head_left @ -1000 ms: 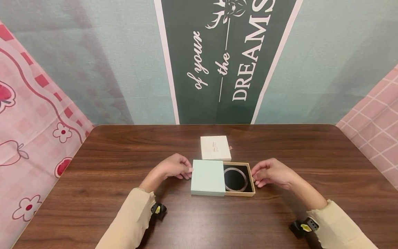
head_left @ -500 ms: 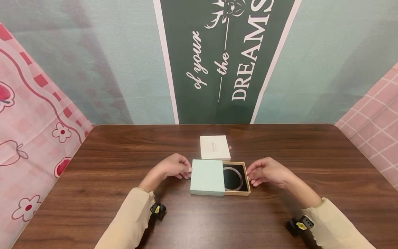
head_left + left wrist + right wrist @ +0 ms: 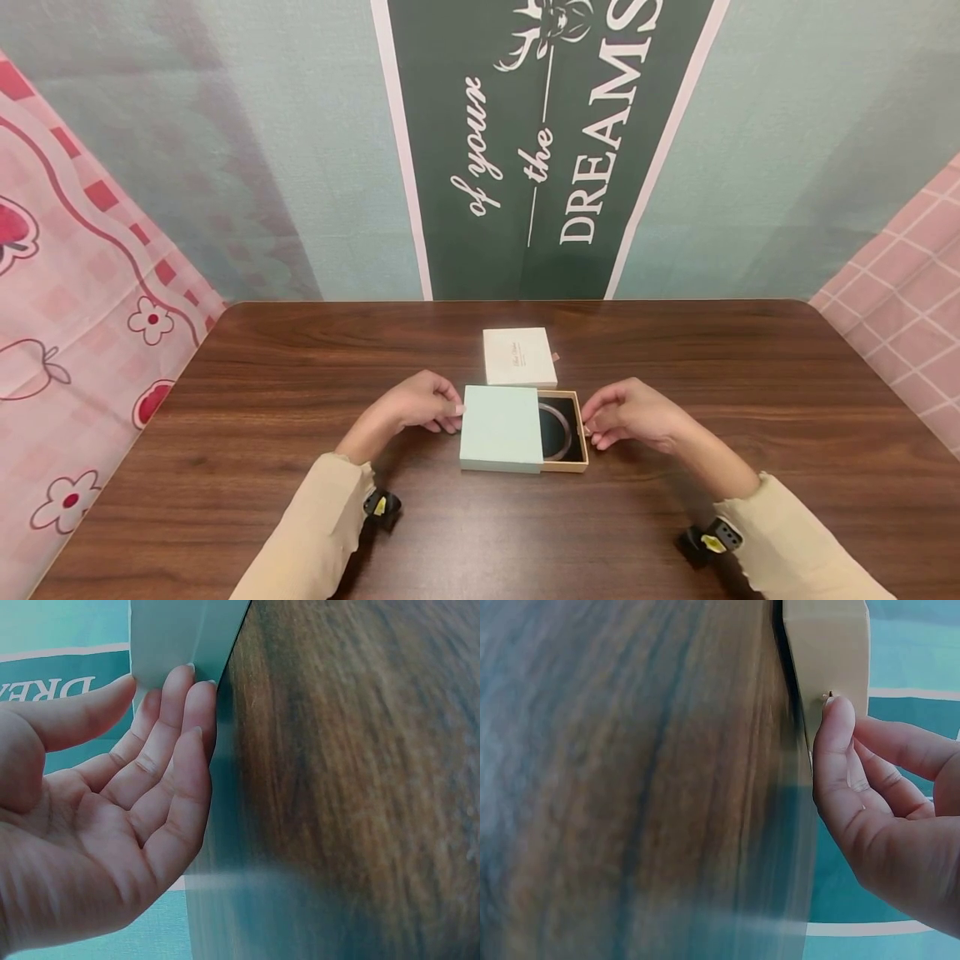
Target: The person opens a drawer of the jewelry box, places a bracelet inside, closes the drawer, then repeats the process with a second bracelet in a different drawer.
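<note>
A pale mint box sleeve [image 3: 501, 427] lies flat on the table, with a tan-edged drawer [image 3: 566, 467] partly out of its right end. On the drawer's black lining rests a bangle [image 3: 567, 433], its left part hidden under the sleeve. My left hand [image 3: 426, 402] rests fingertips and thumb against the sleeve's left end; the left wrist view shows gently bent fingers [image 3: 176, 705] at that wall. Fingertips of my right hand [image 3: 632, 414] press the drawer's tan end wall [image 3: 829, 652], beside a small hole or tab there.
A flat white box [image 3: 519, 357] with fine lettering and a small ribbon tab lies just behind the sleeve. The brown wooden table [image 3: 300, 350] ends at a printed cloth backdrop [image 3: 352, 167]. Pink patterned cloths hang at both sides.
The right hand has moved left and slid the drawer further into the sleeve, so less of the bangle shows. The left hand and the sleeve have stayed in place.
</note>
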`<state>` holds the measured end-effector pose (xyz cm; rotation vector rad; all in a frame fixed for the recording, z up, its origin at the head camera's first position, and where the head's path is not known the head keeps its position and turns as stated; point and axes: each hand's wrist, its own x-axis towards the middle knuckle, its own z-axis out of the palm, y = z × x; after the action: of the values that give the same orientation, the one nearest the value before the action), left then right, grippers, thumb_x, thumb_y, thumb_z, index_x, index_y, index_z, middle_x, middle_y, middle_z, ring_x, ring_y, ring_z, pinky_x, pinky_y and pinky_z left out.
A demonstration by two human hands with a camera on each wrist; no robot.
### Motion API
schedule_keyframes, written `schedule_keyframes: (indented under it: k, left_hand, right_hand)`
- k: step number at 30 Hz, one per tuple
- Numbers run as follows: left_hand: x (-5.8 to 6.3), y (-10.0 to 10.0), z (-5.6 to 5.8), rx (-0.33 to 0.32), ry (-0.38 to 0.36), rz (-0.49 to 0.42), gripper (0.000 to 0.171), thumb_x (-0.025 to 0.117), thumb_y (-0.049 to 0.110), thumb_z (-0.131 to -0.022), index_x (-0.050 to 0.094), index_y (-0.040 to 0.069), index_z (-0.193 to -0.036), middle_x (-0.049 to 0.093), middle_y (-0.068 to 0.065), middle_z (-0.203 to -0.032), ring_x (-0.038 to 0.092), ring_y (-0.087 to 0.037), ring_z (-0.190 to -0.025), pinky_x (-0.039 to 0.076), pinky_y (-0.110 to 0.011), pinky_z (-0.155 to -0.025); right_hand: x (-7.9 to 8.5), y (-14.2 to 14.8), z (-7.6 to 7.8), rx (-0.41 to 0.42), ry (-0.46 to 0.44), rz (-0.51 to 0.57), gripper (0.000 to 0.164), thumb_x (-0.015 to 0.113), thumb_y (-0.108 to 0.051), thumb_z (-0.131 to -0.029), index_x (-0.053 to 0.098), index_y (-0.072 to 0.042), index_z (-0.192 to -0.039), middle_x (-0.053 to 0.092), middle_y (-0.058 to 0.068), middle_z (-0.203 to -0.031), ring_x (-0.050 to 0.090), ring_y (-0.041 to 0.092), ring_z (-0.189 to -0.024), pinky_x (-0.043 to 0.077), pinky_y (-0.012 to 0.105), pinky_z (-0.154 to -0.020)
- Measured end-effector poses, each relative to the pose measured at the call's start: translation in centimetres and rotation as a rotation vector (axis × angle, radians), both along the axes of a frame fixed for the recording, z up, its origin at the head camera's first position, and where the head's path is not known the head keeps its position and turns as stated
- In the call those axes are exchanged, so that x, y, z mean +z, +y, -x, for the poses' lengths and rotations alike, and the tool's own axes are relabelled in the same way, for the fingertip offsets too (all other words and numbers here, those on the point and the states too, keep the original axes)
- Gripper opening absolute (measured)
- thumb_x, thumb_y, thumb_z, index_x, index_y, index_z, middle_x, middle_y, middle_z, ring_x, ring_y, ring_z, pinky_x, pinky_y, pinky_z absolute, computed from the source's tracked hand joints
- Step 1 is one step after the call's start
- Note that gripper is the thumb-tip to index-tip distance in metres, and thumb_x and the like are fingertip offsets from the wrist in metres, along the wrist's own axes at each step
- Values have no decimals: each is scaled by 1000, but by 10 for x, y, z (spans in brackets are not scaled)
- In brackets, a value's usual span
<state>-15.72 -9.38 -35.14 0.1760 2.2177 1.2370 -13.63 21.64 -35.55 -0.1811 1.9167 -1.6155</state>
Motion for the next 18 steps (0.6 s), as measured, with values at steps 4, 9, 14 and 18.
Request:
schedule_keyframes:
  k: [4,9,14,18]
  left_hand:
    - [0,0,0,-1,1,1,10,60,7,-88,61,-3,-86,65,-9,-72,63,-19,-67,51,-32,-64]
    - [0,-1,0,-3,2,1,10,60,7,-87,62,-3,-86,65,-9,-72,63,-18,-67,51,-31,-64]
    - [-1,-1,0,-5,3,-1,10,60,7,-87,62,-3,-86,65,-9,-72,63,-18,-67,51,-31,-64]
    - [-1,0,0,-6,4,-4,10,60,6,-87,62,-3,-85,65,-9,-72,63,-18,-67,51,-31,-63]
  right_hand:
    - [0,-2,0,-5,2,-11,19,57,9,-81,56,19,-98,61,14,-75,61,17,-63,54,33,-63]
    - [0,-4,-1,-8,1,-17,19,58,8,-82,56,18,-98,61,15,-76,62,17,-63,54,32,-64]
    - [0,-7,-1,-9,3,-22,19,58,8,-82,56,18,-98,61,15,-76,62,17,-63,54,32,-64]
    - [1,-9,-2,-9,5,-21,18,57,8,-82,56,18,-98,61,15,-76,62,18,-63,54,32,-64]
